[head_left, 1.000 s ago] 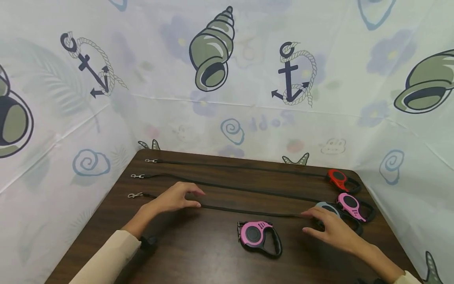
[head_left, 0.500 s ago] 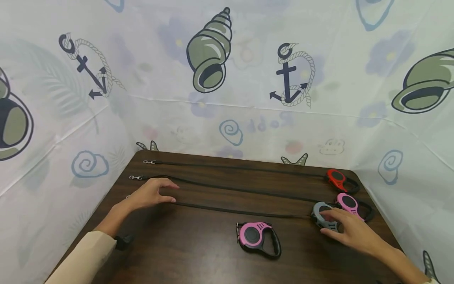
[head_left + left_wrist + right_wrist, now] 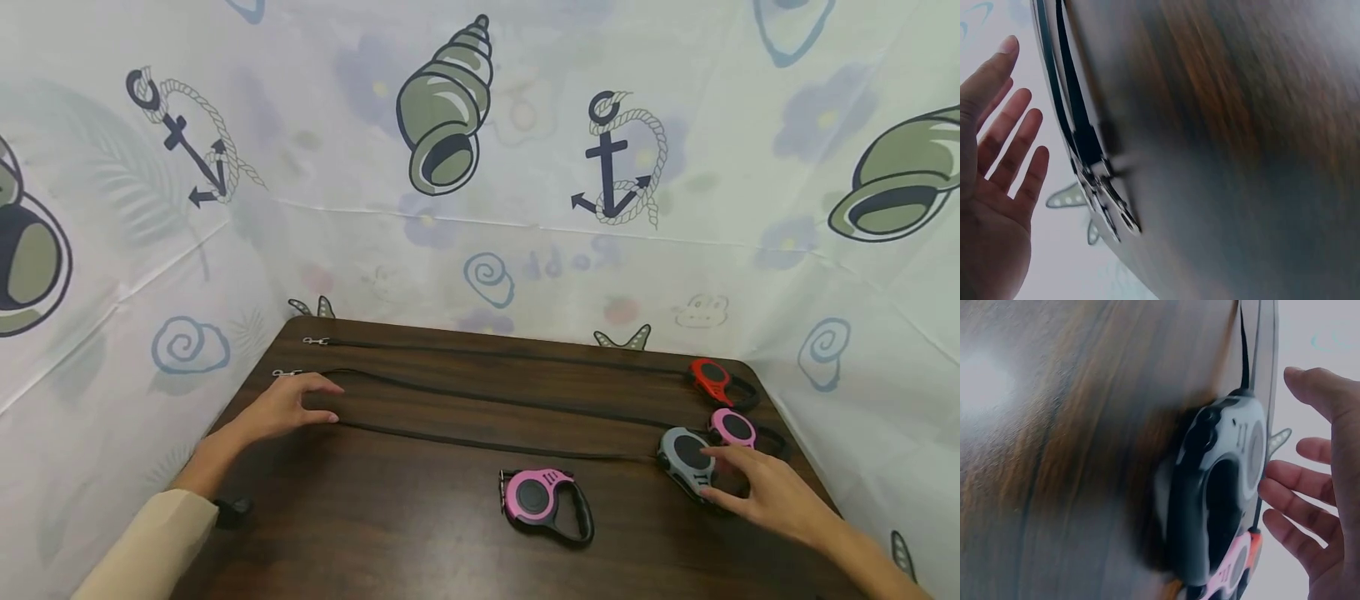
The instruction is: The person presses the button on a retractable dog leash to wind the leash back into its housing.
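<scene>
A grey retractable dog leash [image 3: 684, 457] lies at the right of the table, its black strap [image 3: 480, 445] stretched left. Over its handle side hovers my right hand [image 3: 772, 492], thumb and fingers spread; in the right wrist view the fingertips are close to the casing [image 3: 1250, 440], and I cannot tell whether they touch. At the strap's left end, my left hand [image 3: 281, 410] hangs with fingers apart and hides that end's clip in the head view. Metal snap clips [image 3: 1113, 209] show below the hand in the left wrist view. Both hands hold nothing.
A pink retractable leash [image 3: 534, 497], wound in, lies front and centre. Behind the grey one, another pink leash [image 3: 733, 427] and a red leash [image 3: 710, 380] have straps stretched left to metal clips. Patterned cloth [image 3: 525, 150] surrounds the brown table [image 3: 420, 533].
My left hand has moved left along the strap to its clip end. My right hand has drawn back to the right, uncovering more of the grey leash.
</scene>
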`<state>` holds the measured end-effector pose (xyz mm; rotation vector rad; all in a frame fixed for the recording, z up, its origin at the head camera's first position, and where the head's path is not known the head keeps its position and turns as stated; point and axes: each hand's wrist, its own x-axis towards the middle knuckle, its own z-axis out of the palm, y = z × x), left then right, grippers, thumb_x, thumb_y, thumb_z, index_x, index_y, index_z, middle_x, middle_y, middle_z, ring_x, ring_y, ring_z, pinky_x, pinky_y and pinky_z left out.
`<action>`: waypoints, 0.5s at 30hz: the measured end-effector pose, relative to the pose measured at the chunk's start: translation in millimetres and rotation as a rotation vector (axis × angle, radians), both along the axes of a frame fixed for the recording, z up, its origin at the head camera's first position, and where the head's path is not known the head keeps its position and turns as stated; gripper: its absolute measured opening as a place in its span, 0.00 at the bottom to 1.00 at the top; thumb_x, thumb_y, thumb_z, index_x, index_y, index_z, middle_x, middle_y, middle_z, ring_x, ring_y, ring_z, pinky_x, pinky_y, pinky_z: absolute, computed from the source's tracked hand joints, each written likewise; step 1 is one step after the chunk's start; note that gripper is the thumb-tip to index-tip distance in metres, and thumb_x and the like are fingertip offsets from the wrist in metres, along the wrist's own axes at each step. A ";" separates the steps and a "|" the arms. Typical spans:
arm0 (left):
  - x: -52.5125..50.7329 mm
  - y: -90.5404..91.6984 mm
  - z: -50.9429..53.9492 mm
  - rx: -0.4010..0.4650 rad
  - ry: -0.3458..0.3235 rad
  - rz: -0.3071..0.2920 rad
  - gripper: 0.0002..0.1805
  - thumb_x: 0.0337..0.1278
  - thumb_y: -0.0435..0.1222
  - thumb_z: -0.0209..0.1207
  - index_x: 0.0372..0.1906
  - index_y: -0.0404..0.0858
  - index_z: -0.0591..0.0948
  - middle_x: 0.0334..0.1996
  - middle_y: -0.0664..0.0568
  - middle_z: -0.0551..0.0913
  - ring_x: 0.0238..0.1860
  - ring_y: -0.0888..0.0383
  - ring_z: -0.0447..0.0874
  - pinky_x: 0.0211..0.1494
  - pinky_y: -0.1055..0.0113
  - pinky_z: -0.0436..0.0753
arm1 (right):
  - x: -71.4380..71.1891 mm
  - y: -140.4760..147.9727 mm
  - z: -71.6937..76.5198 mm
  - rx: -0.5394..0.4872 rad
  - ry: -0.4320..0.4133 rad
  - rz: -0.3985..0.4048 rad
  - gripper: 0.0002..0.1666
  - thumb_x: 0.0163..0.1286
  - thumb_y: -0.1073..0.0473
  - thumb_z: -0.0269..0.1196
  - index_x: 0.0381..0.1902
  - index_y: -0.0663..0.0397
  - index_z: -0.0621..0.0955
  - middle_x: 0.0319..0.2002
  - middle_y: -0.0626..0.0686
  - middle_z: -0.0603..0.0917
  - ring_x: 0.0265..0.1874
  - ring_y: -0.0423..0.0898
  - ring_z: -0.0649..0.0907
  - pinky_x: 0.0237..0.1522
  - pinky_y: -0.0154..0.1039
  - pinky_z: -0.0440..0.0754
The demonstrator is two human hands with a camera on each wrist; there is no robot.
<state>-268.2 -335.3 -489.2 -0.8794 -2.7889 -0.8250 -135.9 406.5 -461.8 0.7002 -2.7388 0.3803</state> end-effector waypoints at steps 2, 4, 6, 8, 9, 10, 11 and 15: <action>1.1 -6.6 -1.1 -0.007 0.032 0.000 0.24 0.50 0.39 0.81 0.53 0.36 0.89 0.49 0.48 0.91 0.54 0.41 0.88 0.57 0.41 0.82 | 2.1 1.7 -5.0 0.006 0.007 -0.002 0.35 0.50 0.46 0.85 0.53 0.56 0.87 0.35 0.41 0.86 0.32 0.36 0.84 0.30 0.38 0.83; 2.0 -12.4 -1.9 -0.017 0.057 0.002 0.24 0.49 0.38 0.81 0.52 0.36 0.89 0.49 0.48 0.91 0.53 0.41 0.88 0.56 0.41 0.82 | 4.5 3.2 -9.3 0.007 0.012 -0.012 0.36 0.50 0.45 0.85 0.54 0.55 0.87 0.34 0.40 0.86 0.31 0.35 0.84 0.29 0.37 0.83; 2.2 -17.0 -2.3 -0.028 0.074 0.009 0.24 0.48 0.38 0.82 0.52 0.37 0.89 0.48 0.49 0.92 0.52 0.42 0.89 0.55 0.42 0.82 | 6.8 5.2 -12.5 0.007 0.020 -0.014 0.38 0.49 0.45 0.85 0.54 0.55 0.87 0.33 0.39 0.85 0.30 0.34 0.83 0.28 0.37 0.82; 1.9 -21.0 -2.5 -0.040 0.080 0.018 0.24 0.47 0.38 0.82 0.52 0.37 0.90 0.48 0.48 0.91 0.52 0.41 0.89 0.55 0.42 0.82 | 9.4 7.6 -14.3 0.008 0.031 -0.022 0.39 0.48 0.44 0.86 0.55 0.54 0.86 0.33 0.39 0.85 0.30 0.33 0.83 0.28 0.37 0.82; 1.3 -23.1 -2.9 -0.045 0.079 0.025 0.25 0.46 0.38 0.82 0.51 0.37 0.90 0.48 0.48 0.91 0.52 0.41 0.89 0.55 0.41 0.82 | 10.4 9.1 -14.9 0.009 0.036 -0.025 0.39 0.47 0.44 0.86 0.55 0.54 0.86 0.33 0.39 0.85 0.29 0.33 0.82 0.28 0.37 0.82; 0.7 -25.1 -3.2 -0.049 0.072 0.030 0.25 0.45 0.39 0.83 0.51 0.37 0.90 0.48 0.47 0.91 0.53 0.40 0.88 0.56 0.40 0.81 | 11.4 10.5 -15.6 0.008 0.040 -0.027 0.40 0.46 0.45 0.86 0.55 0.54 0.86 0.33 0.40 0.85 0.29 0.33 0.82 0.28 0.37 0.82; 0.1 -26.9 -3.5 -0.051 0.062 0.033 0.25 0.45 0.39 0.83 0.51 0.37 0.90 0.48 0.45 0.91 0.54 0.38 0.87 0.57 0.39 0.81 | 12.2 11.8 -16.1 0.009 0.042 -0.029 0.40 0.46 0.45 0.86 0.56 0.53 0.86 0.33 0.40 0.85 0.29 0.33 0.82 0.28 0.37 0.81; -1.7 -35.5 -5.9 -0.071 0.021 0.038 0.26 0.44 0.38 0.83 0.51 0.36 0.90 0.49 0.41 0.91 0.59 0.31 0.84 0.61 0.35 0.78 | 12.2 14.8 -20.2 0.011 0.031 -0.029 0.42 0.45 0.44 0.87 0.57 0.54 0.85 0.34 0.39 0.85 0.29 0.34 0.82 0.28 0.39 0.82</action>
